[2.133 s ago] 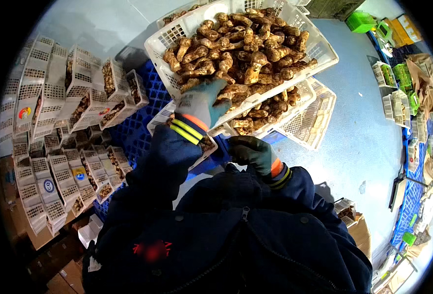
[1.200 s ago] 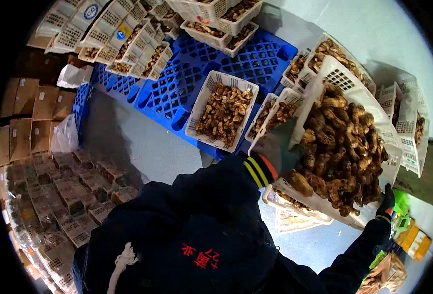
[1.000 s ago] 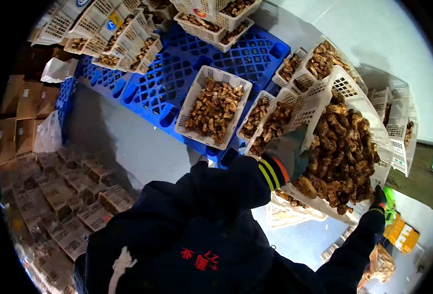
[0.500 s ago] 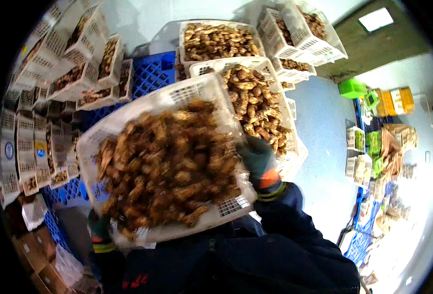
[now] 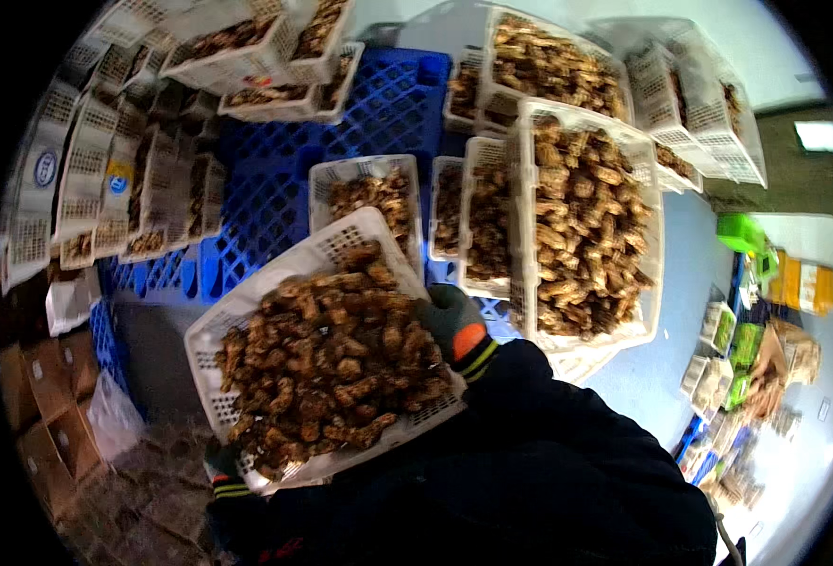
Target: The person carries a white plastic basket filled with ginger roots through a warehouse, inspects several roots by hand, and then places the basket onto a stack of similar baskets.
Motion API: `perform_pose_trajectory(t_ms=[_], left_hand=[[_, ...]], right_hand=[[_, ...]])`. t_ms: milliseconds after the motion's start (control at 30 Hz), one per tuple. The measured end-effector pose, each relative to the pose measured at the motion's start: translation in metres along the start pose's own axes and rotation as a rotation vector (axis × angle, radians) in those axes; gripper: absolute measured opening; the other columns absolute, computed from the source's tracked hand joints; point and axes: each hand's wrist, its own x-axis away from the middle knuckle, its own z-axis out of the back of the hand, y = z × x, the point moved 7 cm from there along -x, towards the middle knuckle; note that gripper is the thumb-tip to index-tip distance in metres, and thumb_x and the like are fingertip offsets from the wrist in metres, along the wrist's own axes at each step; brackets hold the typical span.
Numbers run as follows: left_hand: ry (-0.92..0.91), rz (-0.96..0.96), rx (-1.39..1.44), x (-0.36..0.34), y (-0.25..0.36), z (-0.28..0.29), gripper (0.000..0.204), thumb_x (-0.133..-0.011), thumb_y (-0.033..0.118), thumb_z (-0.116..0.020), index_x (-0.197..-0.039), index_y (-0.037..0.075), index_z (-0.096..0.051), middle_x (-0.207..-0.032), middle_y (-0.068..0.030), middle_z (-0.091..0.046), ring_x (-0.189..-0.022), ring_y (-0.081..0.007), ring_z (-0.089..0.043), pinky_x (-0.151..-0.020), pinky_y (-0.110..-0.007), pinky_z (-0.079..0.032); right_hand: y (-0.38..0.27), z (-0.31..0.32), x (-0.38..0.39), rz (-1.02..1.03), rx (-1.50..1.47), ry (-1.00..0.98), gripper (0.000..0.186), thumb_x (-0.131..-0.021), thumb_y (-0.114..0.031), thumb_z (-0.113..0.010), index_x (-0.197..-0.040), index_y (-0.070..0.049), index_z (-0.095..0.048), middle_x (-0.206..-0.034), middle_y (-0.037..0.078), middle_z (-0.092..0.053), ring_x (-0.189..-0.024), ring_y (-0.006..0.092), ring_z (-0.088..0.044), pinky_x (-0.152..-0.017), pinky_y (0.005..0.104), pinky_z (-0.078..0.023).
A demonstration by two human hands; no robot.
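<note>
Stacked crates [image 5: 524, 236] stand about the blue pallet [image 5: 247, 217]; in front of me, my left hand [image 5: 221, 460] and right hand [image 5: 449, 316] grasp 1 white crate [image 5: 209, 363] at opposite ends, likely balancing its heaped brown mushrooms [image 5: 332, 354].

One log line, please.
held: white perforated plastic crate of brown mushrooms; left dark-gloved hand: nearest corner; right dark-gloved hand: right rim; beyond: blue lattice plastic pallet

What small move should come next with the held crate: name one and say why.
Probably a slight clockwise turn of the white perforated plastic crate heaped with brown mushrooms: the dark-gloved left hand and dark-gloved right hand hold its opposite sides, and its edges stand askew to the similar white plastic crate on the blue lattice plastic pallet just beyond.
</note>
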Motion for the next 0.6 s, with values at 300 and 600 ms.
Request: perform_pose_trajectory(t_ms=[300,600], left_hand=[[0.152,-0.296,-0.06,-0.134,-0.158,-0.042,0.034,-0.074,0.024,-0.067,-0.098,0.0,-0.061,-0.088,-0.0123,-0.062,-0.076,-0.0227,-0.057,-0.069,-0.036,-0.048],[-0.149,-0.092,-0.252,-0.365,-0.037,-0.242,0.033,-0.07,0.019,-0.067,-0.097,0.0,-0.062,-0.086,-0.0136,-0.064,-0.079,-0.0233,-0.059,-0.07,-0.037,-0.047]], right_hand=[[0.023,-0.062,-0.084,-0.032,0.017,0.128,0.04,-0.076,-0.025,-0.065,-0.104,0.004,-0.06,-0.086,0.012,-0.063,-0.073,0.021,-0.058,-0.065,0.0334,-0.045],[0.168,-0.055,-0.328,0.486,0.432,0.571,0.037,-0.08,-0.024,-0.064,-0.107,0.001,-0.058,-0.104,0.016,-0.06,-0.087,0.0326,-0.056,-0.069,0.0396,-0.044]])
